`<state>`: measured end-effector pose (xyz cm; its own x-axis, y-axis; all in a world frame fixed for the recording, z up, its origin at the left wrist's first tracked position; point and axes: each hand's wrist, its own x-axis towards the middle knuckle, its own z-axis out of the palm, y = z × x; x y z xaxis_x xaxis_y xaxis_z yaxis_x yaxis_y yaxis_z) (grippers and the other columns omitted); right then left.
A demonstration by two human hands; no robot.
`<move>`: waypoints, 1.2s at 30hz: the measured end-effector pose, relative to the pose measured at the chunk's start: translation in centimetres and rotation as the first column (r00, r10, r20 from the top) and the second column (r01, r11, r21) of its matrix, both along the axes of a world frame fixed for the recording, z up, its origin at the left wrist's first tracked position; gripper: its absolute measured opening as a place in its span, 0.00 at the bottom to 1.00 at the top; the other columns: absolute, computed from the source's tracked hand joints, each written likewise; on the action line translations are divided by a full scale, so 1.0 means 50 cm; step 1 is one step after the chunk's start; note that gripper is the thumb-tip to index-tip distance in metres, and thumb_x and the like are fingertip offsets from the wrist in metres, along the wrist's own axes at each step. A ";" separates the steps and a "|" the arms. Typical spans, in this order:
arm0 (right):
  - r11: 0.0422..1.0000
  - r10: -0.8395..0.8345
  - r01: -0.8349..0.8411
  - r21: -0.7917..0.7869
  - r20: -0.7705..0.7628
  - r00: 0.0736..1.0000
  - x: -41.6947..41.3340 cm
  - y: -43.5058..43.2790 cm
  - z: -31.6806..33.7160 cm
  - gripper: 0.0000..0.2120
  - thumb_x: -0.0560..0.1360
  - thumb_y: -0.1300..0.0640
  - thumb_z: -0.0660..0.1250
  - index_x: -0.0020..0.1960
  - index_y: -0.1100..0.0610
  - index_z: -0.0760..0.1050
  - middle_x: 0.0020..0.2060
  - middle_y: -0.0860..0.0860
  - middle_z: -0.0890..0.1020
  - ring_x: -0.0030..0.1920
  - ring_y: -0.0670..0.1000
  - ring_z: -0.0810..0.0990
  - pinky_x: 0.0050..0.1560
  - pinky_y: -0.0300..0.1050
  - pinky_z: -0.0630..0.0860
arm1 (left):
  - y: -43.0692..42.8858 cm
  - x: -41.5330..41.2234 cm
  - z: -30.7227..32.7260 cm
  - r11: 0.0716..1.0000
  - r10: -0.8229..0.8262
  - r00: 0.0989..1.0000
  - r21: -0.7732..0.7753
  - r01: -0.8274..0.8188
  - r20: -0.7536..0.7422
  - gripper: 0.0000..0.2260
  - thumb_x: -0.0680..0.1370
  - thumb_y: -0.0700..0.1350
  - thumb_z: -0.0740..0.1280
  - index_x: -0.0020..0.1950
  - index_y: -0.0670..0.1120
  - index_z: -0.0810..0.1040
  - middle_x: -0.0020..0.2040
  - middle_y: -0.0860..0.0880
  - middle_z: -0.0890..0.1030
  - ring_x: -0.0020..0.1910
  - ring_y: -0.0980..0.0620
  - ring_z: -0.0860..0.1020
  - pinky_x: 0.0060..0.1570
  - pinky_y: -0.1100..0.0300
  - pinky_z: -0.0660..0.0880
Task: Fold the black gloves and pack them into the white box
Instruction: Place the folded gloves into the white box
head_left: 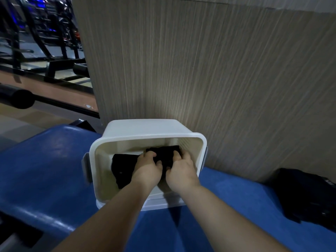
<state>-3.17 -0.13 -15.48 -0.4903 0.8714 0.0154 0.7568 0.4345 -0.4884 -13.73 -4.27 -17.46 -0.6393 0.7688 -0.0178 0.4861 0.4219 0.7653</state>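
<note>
folded black gloves (pixel 164 154): a dark bundle inside the white box, directly under both hands, toward the far right of the interior.
left hand (pixel 148 165): fingers curled onto the bundle's left edge, gripping it.
right hand (pixel 181 170): fingers curled into the bundle's right side, gripping it too; the two hands sit just beside each other.
other black fabric (pixel 123 166): lies in the box just left of the left hand; whether it touches the bundle or slips under it cannot be told. likely gloves already packed.
white box (pixel 141 127): surrounds both hands, its opening seemingly tipped toward the person, resting on the blue counter (pixel 54 160) with its far side near the wood-grain wall panel (pixel 200 70).
step, as judged: seating the bundle in its place; release not yet made.
risk, unfolding: soft fabric may spring open once the grip lets go, if it is not pressed flat first.
risk, box shifting: if it is tipped, a push could rock or slide it on the padding, and the contents could slump toward the near lip.
risk, snagging: pulling the left hand out could drag the neighbouring fabric along and disturb it.
risk, seeing: dim light and black on black make a loose fold easy to miss.
farther out: a black bag (pixel 305 193) well right of the right hand; gym machines (pixel 45 33) far beyond the left hand.
</note>
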 end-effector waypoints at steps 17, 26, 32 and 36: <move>0.977 0.209 -0.211 0.007 0.107 0.972 0.003 0.049 -0.032 0.26 0.82 0.52 0.51 0.79 0.51 0.50 0.78 0.49 0.48 0.78 0.50 0.44 0.75 0.44 0.43 | -0.004 0.000 -0.018 0.989 0.054 0.902 0.145 0.010 -0.429 0.16 0.78 0.45 0.62 0.65 0.52 0.76 0.67 0.54 0.74 0.67 0.52 0.64 0.67 0.60 0.58; 0.978 0.211 -0.209 -0.027 0.113 0.971 -0.002 0.054 -0.043 0.26 0.82 0.53 0.52 0.79 0.52 0.50 0.78 0.50 0.48 0.78 0.50 0.44 0.76 0.44 0.43 | 0.000 -0.004 -0.027 0.969 -0.145 0.885 -0.243 0.037 -0.442 0.20 0.83 0.52 0.47 0.75 0.58 0.60 0.77 0.58 0.57 0.77 0.53 0.49 0.74 0.47 0.42; 0.980 0.197 -0.195 -0.028 0.138 0.971 -0.007 0.054 -0.048 0.27 0.82 0.52 0.54 0.79 0.51 0.49 0.78 0.49 0.47 0.78 0.50 0.43 0.76 0.45 0.43 | 0.000 -0.005 -0.025 0.962 -0.168 0.895 -0.268 0.057 -0.412 0.20 0.83 0.52 0.46 0.76 0.56 0.58 0.78 0.57 0.57 0.78 0.52 0.49 0.75 0.48 0.43; 0.980 0.199 -0.199 -0.007 0.098 0.975 0.001 0.045 -0.035 0.27 0.82 0.54 0.52 0.79 0.51 0.48 0.78 0.50 0.46 0.78 0.50 0.42 0.75 0.45 0.42 | -0.006 -0.004 -0.009 0.970 -0.160 0.900 -0.233 0.068 -0.406 0.21 0.83 0.52 0.46 0.76 0.56 0.58 0.78 0.56 0.57 0.78 0.52 0.48 0.75 0.49 0.43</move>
<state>-3.12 2.10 -17.21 -0.6529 0.7564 -0.0388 0.6991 0.5822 -0.4152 -13.90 -4.57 -17.93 -0.5305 0.8452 0.0650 0.7962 0.4705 0.3805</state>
